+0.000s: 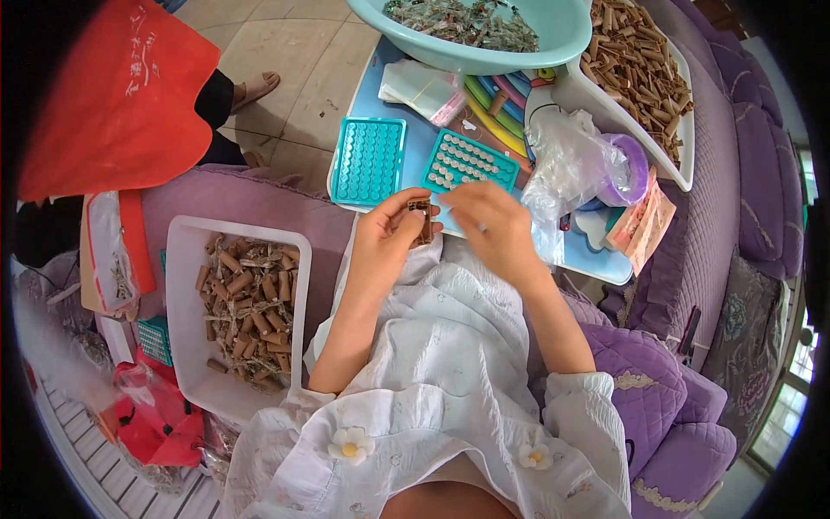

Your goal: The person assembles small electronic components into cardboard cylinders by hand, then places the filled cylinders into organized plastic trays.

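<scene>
**Two hands at a small brown piece above the lap**

Nearest, the left hand (386,235) pinches a small brown tube-like piece (422,221) between thumb and fingers, just above the white garment. The right hand (486,227) hovers beside it, fingers curled and blurred; whether it grips anything cannot be told.

To the left, one white rectangular plastic tub (182,285) holds many brown paper tubes.

Beyond the hands, on a light blue table (367,95), lie two teal plastic grid trays: the left tray (368,161) empty-celled, the right tray (469,160) partly filled with pale pieces. A crumpled clear plastic bag (566,164) sits to the right, and a flat clear packet (424,89) behind.

Farthest, one pale green basin (519,48) and one white tray of brown tubes (644,69).
</scene>
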Demonstrator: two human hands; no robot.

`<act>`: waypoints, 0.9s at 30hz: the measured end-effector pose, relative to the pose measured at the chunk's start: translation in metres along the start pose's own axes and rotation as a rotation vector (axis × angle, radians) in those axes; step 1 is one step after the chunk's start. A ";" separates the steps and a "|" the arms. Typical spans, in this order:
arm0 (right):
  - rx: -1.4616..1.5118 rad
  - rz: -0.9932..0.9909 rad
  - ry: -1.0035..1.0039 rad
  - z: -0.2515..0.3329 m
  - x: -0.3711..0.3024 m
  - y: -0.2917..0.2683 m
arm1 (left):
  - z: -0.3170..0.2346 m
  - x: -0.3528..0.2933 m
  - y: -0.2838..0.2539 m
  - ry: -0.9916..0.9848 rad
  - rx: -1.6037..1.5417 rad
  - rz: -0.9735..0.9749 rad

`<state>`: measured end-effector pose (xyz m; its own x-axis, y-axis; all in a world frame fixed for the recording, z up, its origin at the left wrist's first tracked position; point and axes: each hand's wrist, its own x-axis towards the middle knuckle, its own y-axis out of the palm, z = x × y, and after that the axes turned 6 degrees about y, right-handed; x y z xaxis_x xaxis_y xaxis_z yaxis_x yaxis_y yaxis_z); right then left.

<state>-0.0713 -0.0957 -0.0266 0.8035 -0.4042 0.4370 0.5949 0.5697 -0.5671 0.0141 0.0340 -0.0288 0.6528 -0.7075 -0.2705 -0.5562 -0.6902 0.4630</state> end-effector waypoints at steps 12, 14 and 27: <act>-0.532 -0.073 0.349 -0.094 -0.007 0.003 | -0.001 0.003 -0.002 0.008 0.050 0.009; -0.501 -0.070 0.358 -0.092 -0.006 0.001 | -0.002 0.004 -0.001 0.007 0.049 0.025; -0.070 -0.091 -0.126 0.010 -0.002 0.008 | -0.001 -0.002 0.001 0.036 0.055 0.118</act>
<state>-0.0679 -0.0831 -0.0248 0.7404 -0.3560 0.5701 0.6682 0.4817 -0.5670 0.0128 0.0345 -0.0271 0.5987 -0.7791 -0.1862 -0.6568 -0.6105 0.4426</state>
